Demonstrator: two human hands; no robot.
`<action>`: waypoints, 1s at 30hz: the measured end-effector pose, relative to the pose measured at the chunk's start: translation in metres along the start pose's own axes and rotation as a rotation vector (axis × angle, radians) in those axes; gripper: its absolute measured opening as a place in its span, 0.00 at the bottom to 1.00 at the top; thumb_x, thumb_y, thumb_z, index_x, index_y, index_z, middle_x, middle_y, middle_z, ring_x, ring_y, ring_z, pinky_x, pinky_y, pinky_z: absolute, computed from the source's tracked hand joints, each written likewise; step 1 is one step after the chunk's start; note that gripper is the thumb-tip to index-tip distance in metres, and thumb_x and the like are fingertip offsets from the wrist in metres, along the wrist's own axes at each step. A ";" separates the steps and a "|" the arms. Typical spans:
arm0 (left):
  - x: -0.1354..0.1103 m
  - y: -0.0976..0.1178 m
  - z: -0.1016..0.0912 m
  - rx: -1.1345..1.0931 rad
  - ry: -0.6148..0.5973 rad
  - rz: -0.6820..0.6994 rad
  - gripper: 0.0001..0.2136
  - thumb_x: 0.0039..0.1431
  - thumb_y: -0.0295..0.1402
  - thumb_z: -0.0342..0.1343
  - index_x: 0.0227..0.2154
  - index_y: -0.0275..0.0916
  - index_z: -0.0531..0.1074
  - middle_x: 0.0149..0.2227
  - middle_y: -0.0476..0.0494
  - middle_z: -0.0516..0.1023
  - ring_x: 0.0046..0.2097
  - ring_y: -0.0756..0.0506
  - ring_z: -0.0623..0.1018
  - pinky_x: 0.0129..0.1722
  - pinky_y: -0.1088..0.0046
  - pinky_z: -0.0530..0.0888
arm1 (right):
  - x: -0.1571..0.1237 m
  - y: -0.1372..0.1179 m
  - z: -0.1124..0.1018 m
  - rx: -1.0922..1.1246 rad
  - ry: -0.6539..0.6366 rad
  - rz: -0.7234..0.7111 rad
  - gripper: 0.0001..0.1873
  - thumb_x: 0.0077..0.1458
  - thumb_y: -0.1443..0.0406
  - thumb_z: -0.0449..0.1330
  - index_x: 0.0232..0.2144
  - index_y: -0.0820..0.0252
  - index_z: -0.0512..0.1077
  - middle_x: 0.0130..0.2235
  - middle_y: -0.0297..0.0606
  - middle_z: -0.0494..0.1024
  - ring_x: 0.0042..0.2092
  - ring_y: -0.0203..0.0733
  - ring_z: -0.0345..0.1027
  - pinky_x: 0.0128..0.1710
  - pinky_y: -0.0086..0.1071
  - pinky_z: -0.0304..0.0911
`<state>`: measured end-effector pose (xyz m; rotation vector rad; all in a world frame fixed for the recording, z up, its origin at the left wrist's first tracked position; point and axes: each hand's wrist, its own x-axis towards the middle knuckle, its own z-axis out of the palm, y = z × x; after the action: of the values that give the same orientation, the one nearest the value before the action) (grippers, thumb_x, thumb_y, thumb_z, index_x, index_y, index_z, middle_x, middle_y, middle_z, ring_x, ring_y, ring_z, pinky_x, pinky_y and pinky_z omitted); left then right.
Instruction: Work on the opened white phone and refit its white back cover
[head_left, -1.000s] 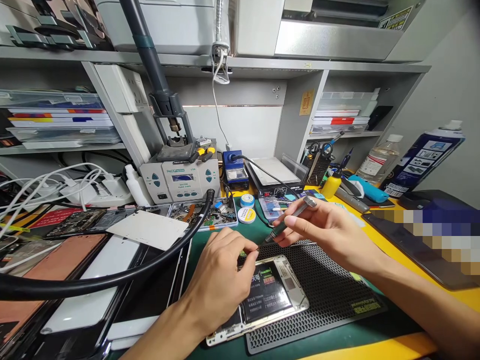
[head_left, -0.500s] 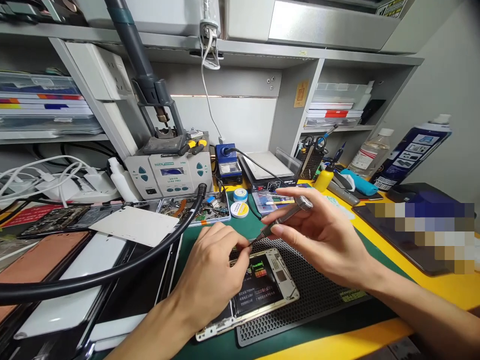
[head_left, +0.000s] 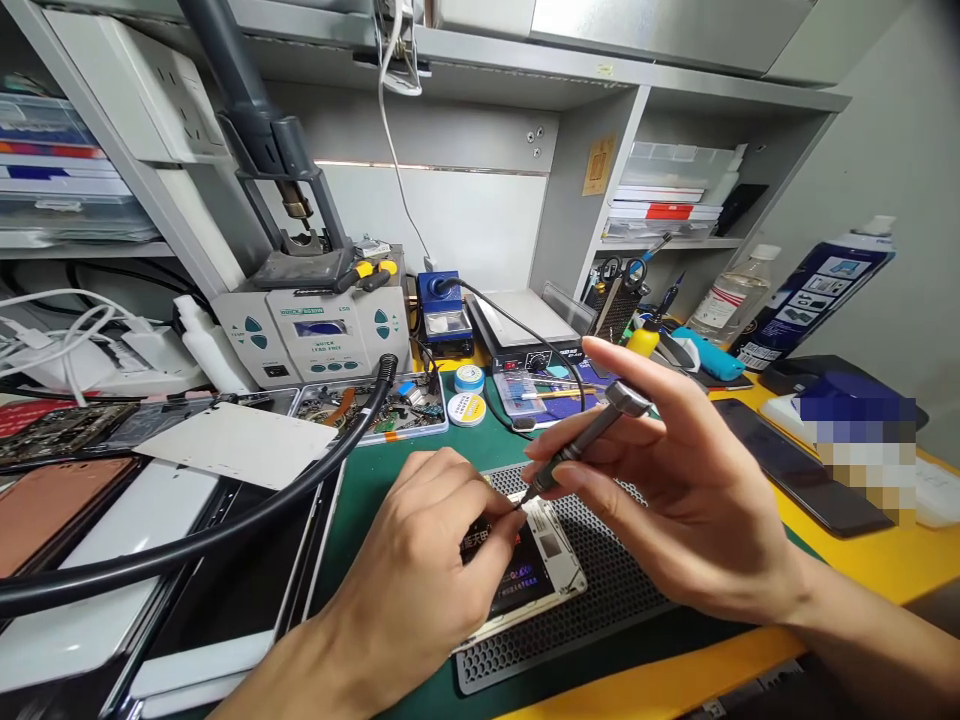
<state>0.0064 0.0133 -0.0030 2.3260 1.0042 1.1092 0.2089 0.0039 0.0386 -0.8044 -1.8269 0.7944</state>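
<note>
A slim grey screwdriver (head_left: 589, 438) slants down to the left, held by the fingertips and thumb of my right hand (head_left: 690, 490). Its tip meets the pinched thumb and index finger of my left hand (head_left: 431, 545). Whatever sits in that pinch, if anything, is too small to make out. Both hands hover just over an opened phone (head_left: 564, 572), whose black battery (head_left: 529, 590) shows coloured print. My left hand hides the phone's left part. Under the phone lies a grey perforated pad (head_left: 510, 662), on a green mat (head_left: 367, 475).
A thick black hose (head_left: 225, 545) arches over the phone panels (head_left: 180, 560) at left. Behind stand a hot-air station (head_left: 315, 330), a parts tray (head_left: 405, 415) and small round tins (head_left: 466, 408). A dark phone (head_left: 810, 470) and a spray can (head_left: 817, 290) are at right.
The view has shifted, moving the bench leftward in the picture. Both hands and the screwdriver tip have moved right over the phone, and my left hand covers more of the battery.
</note>
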 end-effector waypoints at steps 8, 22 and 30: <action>-0.002 0.005 -0.006 0.012 -0.067 0.006 0.06 0.62 0.25 0.53 0.37 0.36 0.74 0.34 0.44 0.75 0.39 0.44 0.72 0.42 0.60 0.68 | -0.002 -0.013 -0.020 -0.085 -0.089 0.092 0.35 0.62 0.74 0.59 0.66 0.48 0.54 0.41 0.39 0.80 0.37 0.42 0.78 0.39 0.35 0.77; -0.011 -0.008 -0.005 0.093 -0.189 0.084 0.11 0.60 0.20 0.51 0.41 0.37 0.75 0.43 0.42 0.73 0.45 0.43 0.71 0.47 0.60 0.69 | -0.009 -0.008 -0.012 -0.184 -0.209 0.102 0.36 0.61 0.75 0.57 0.67 0.48 0.54 0.41 0.36 0.79 0.39 0.40 0.77 0.39 0.29 0.74; -0.006 -0.020 -0.015 0.138 -0.199 0.070 0.15 0.58 0.14 0.47 0.41 0.37 0.72 0.42 0.45 0.75 0.45 0.44 0.71 0.47 0.60 0.68 | -0.011 -0.009 -0.010 -0.216 -0.237 0.116 0.37 0.61 0.74 0.57 0.67 0.44 0.52 0.41 0.36 0.79 0.38 0.42 0.77 0.39 0.32 0.75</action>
<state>-0.0166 0.0227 -0.0090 2.5396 0.9576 0.8359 0.2205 -0.0079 0.0437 -0.9966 -2.1186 0.8030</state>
